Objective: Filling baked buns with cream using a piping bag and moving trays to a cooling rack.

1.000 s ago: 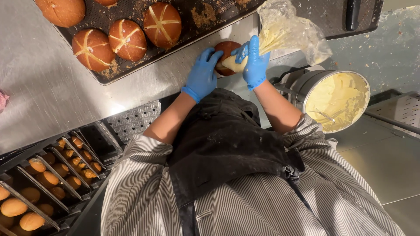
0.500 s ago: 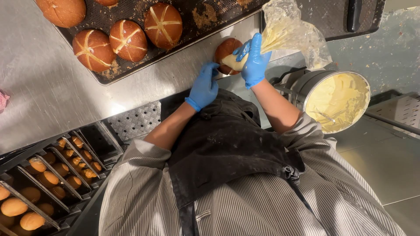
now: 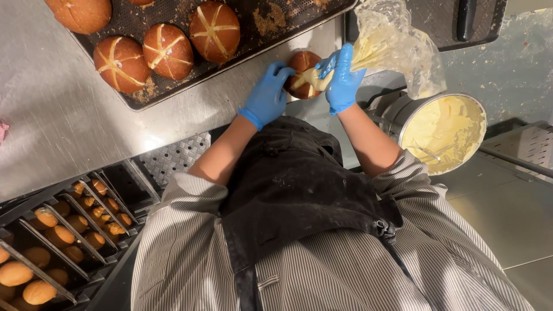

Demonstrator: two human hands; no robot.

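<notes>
Head view looks straight down over a striped shirt and black apron onto a steel counter. Both hands wear blue gloves. The left hand is cupped around the near left side of a brown bun with a pale cross, its fingers curled against the crust, so it holds the bun just above or on the counter; which of the two cannot be told. The right hand is closed in a fist around the neck of a clear piping bag filled with yellow cream, and the bag's tip meets the right side of the bun, where cream shows. The right hand covers part of the bun. Just beyond the hands lies a dark perforated baking tray with more cross-topped buns and scattered crumbs. To the right, near the right forearm, stands a metal bucket of yellow cream. At lower left, a rack of trays holds small golden rolls below counter level.
</notes>
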